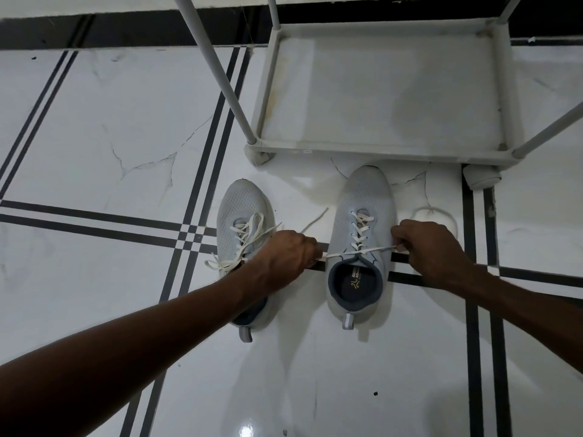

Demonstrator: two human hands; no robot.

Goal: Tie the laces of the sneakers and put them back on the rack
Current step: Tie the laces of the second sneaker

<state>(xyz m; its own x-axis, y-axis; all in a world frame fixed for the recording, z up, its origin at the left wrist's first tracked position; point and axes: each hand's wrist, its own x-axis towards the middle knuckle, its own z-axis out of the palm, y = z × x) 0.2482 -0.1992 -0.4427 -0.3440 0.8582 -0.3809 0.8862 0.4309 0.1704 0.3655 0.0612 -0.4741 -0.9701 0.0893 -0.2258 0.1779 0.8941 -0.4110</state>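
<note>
Two pale grey sneakers stand on the tiled floor, toes toward the rack. The right sneaker (362,222) has white laces (359,234) pulled taut sideways across its collar. My left hand (284,260) grips one lace end at the shoe's left side. My right hand (432,247) grips the other end at its right side. A loose lace tail curls on the floor behind each hand. The left sneaker (239,212) sits beside it with its laces lying loose over the top, its heel partly hidden under my left forearm.
A grey shoe rack (378,149) stands just beyond the sneakers, its lowest shelf bare, with slanted poles rising at its corners. White marble-look floor tiles with black stripes surround the shoes. A dark skirting runs along the wall behind.
</note>
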